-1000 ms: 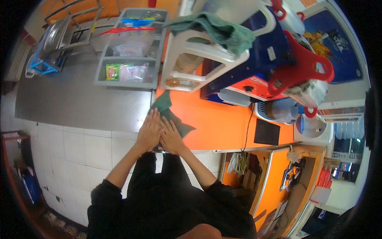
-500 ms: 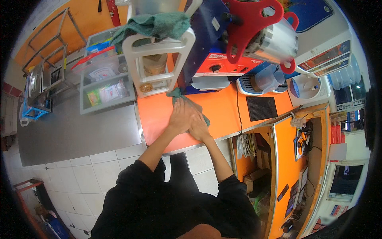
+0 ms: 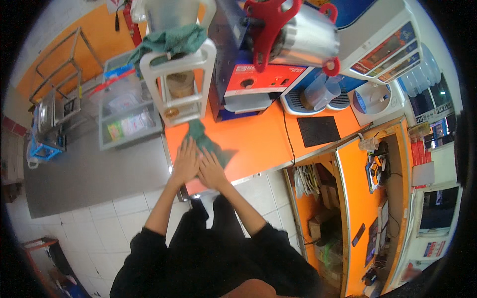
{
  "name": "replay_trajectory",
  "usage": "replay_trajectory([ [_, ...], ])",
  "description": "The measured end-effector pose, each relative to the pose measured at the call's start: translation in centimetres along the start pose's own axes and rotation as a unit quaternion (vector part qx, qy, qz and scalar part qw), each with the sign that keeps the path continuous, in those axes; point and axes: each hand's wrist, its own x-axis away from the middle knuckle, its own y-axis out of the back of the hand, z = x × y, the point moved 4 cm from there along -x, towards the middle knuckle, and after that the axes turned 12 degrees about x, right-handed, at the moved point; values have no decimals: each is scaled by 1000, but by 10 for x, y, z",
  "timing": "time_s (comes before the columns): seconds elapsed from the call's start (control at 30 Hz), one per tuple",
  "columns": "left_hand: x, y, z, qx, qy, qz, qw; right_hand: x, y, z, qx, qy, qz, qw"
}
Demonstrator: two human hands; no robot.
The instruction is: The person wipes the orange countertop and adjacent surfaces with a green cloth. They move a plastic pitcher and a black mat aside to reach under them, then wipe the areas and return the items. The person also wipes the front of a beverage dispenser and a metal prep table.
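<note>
A green cloth [image 3: 198, 135] lies on the orange counter [image 3: 258, 141], in front of the white slotted stand. Both hands press on its near part, side by side with their fingers stretched out. My left hand [image 3: 185, 161] rests flat at the cloth's left, near the counter's left edge. Just right of it, almost touching, my right hand [image 3: 212, 171] is also flat with its fingers spread a little. The cloth's far end and right corner stick out beyond my fingers; the part under the palms is hidden.
Behind the cloth stand the white slotted stand [image 3: 170, 111] with another green cloth [image 3: 174, 40] on top, and a blue-and-red machine [image 3: 258, 79]. A black mat [image 3: 319, 131] lies to the right. Grey compartment trays [image 3: 130, 140] sit on the metal table [image 3: 99, 171] at left.
Both hands have slid left and toward me along the counter, and the green cloth has moved with them. My view has shifted a little too.
</note>
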Motion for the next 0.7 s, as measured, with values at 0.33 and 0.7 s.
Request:
replay_trajectory([
  [0.33, -65, 142, 16, 234, 41, -396, 887, 97, 49, -115, 211, -232, -3, 950],
  [0.7, -77, 139, 36, 151, 87, -295, 939, -78, -36, -62, -10, -25, 40, 999],
])
